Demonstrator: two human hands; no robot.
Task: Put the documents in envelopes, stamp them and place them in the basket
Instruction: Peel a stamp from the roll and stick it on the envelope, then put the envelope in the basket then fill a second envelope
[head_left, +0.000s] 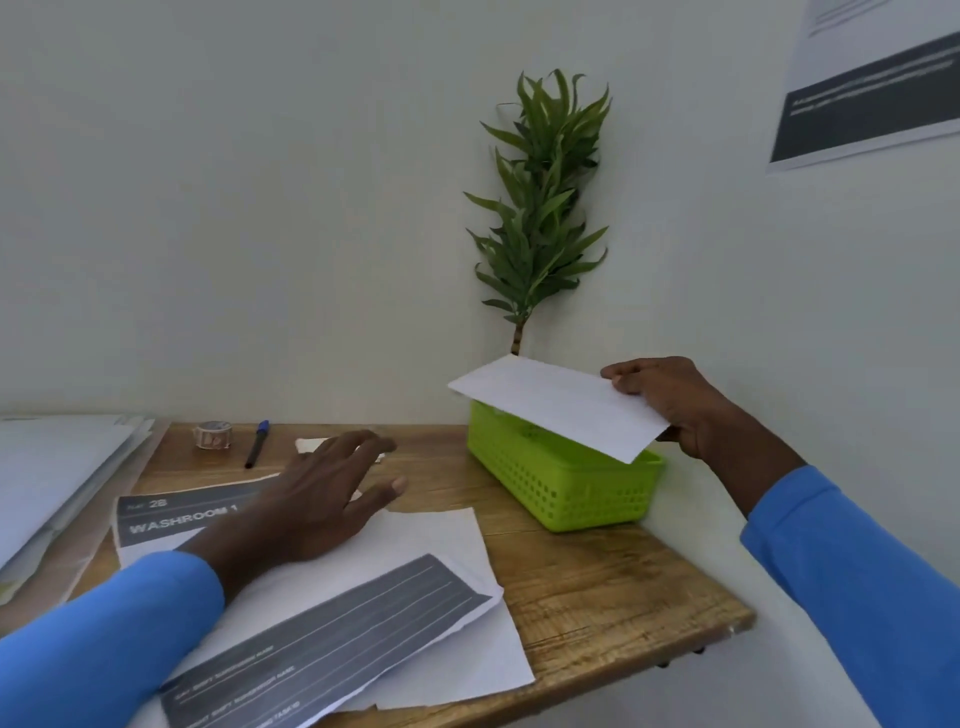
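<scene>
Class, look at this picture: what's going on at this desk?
A person in blue sleeves works at a wooden desk. The right hand holds a white envelope just above the green basket, not yet set inside. The left hand is open over the printed documents lying in front. A pen and a tape roll lie further back.

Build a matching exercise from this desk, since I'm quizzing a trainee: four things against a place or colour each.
1 envelope
2 basket
3 pen
4 tape

A green, at the desk's right end
B in the right hand
C blue-capped, lying flat
D just left of the pen

Pairs: 1-B, 2-A, 3-C, 4-D
</scene>
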